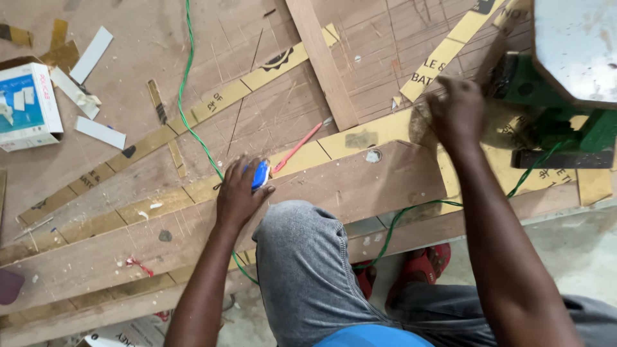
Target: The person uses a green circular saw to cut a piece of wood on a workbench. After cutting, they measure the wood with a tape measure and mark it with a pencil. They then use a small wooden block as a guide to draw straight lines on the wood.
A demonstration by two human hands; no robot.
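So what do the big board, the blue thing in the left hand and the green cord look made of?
Board: likely plywood, unfinished brown, scored with cut lines and dusty. The blue-and-white object in the left hand: apparently smooth glossy plastic; its kind is unclear. Green cord: seemingly plastic-sheathed wire, thin, uniform and flexibly curved.

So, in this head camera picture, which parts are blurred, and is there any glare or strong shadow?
Head view: soft, even light with no hard shadows. The right hand near the green machine is motion-blurred, and the grey metal plate at top right is pale, washed out and unsharp. The left hand, holding a blue and white object, and the plywood board are fairly sharp.
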